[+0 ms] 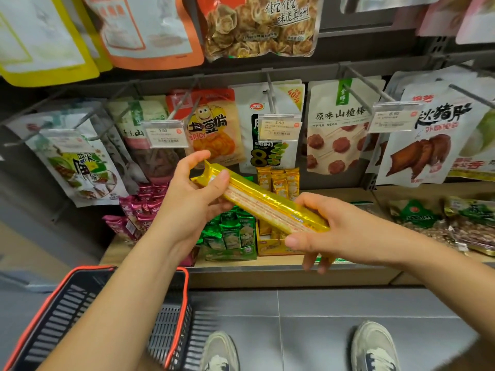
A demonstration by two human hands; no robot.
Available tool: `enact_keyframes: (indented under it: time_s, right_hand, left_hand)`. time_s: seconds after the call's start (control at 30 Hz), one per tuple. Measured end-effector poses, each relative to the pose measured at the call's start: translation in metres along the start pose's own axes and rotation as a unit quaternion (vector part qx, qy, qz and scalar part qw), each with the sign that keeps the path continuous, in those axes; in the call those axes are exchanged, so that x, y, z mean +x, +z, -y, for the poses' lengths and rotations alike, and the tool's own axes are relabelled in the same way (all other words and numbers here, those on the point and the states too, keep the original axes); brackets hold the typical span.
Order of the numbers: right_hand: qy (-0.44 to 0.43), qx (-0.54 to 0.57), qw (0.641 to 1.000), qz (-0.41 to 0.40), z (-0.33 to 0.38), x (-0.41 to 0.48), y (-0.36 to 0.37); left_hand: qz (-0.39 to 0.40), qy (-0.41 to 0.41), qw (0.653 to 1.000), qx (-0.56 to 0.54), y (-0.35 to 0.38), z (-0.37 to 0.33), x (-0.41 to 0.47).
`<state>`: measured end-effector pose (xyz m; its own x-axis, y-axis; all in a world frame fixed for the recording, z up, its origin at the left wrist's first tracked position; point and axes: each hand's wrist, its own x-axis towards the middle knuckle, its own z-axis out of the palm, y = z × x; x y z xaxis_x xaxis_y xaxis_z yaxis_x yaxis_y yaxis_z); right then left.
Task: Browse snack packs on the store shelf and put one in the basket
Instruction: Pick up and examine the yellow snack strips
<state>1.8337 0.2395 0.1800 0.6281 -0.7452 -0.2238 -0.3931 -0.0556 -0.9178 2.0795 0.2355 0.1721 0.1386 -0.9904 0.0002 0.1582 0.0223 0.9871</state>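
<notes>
A: What's the head cam showing rn?
B: Both hands are holding a long yellow snack pack [267, 203], w/ the pack slanting down to the right. Left hand [192, 202] is gripping the upper end, thumb pressing on top. Right hand [340, 234] is gripping the lower end.
A: Bg?
B: Pouches [334, 127] are hanging on pegs [271, 95] in 2 rows, w/ price tags [164, 135] reading 3.90 & 5.90. Small pink packs [139, 210], green packs [231, 232] & yellow ones are sitting on the wooden shelf [267, 266] behind the hands.
A: Basket?
B: Basket [185, 290], black w/ orange rim, is showing bottom-left under the left forearm. Two pale shoes [375, 346] are standing on grey tiles.
</notes>
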Motion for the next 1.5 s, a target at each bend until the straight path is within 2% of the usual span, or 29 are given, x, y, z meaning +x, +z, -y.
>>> enact_keyframes:
  time_s: [0.07,0.13,0.2,0.27,0.3,0.33,0.43,0.53,0.67,0.73,0.83,0.9,1.0,1.07,1.27,1.4,1.5]
  right_hand:
    - [0.033,0.074,0.995,0.059,0.001,-0.002,-0.004]
    - [0.028,0.058,0.995,0.078,0.001,-0.004,-0.009]
    - [0.003,-0.088,0.995,0.037,0.001,-0.004,-0.012]
    - [-0.036,-0.294,0.955,-0.027,-0.004,-0.003,-0.009]
    - [-0.060,-0.342,0.936,-0.048,-0.006,-0.003,-0.006]
    - [-0.082,-0.342,0.934,-0.059,-0.006,-0.004,-0.002]
    - [-0.095,-0.188,0.976,-0.054,-0.001,-0.007,0.000]
    - [-0.039,-0.082,0.996,-0.014,0.003,-0.010,-0.016]
    - [0.030,0.018,0.997,0.075,0.001,-0.014,-0.038]
    - [0.031,0.005,0.997,0.071,-0.001,-0.015,-0.042]
    - [0.014,-0.053,0.998,0.018,0.000,-0.015,-0.036]
    - [0.001,-0.122,0.992,-0.021,0.001,-0.014,-0.028]
    - [-0.025,-0.271,0.960,-0.071,0.001,-0.011,-0.017]
    - [-0.033,-0.309,0.946,-0.088,0.001,-0.011,-0.014]
    - [-0.024,-0.337,0.939,-0.065,-0.009,-0.008,-0.017]
    - [0.011,-0.195,0.979,0.051,-0.017,-0.006,-0.021]
    - [0.024,-0.166,0.983,0.075,-0.026,-0.001,-0.018]
  left_hand:
    - [-0.011,-0.004,0.999,-0.042,0.002,0.001,0.000]
    - [-0.019,-0.031,0.996,-0.076,0.004,0.001,0.001]
    - [0.000,-0.068,0.994,-0.089,0.004,0.002,0.002]
    - [0.009,-0.097,0.993,-0.069,0.006,0.003,0.002]
    - [0.005,-0.099,0.994,-0.048,0.006,0.004,0.001]
    - [-0.002,-0.093,0.995,-0.028,0.007,0.006,0.002]
    - [-0.027,-0.063,0.997,-0.033,0.004,0.005,0.004]
    - [-0.016,-0.040,0.996,-0.080,0.000,0.004,0.005]
    - [-0.016,-0.024,0.994,-0.109,0.003,0.006,0.004]
    - [-0.027,-0.022,0.990,-0.135,0.006,0.005,0.004]
    - [-0.020,-0.034,0.984,-0.175,0.012,0.008,0.004]
    - [-0.018,-0.063,0.987,-0.145,0.016,0.015,0.002]
    - [-0.012,-0.109,0.990,-0.094,0.022,0.021,0.000]
    - [-0.007,-0.117,0.990,-0.080,0.023,0.020,-0.001]
    - [-0.016,-0.113,0.991,-0.073,0.025,0.022,-0.004]
    - [0.019,-0.084,0.993,-0.087,0.033,0.024,-0.012]
    - [0.075,-0.087,0.991,-0.060,0.042,0.032,-0.020]
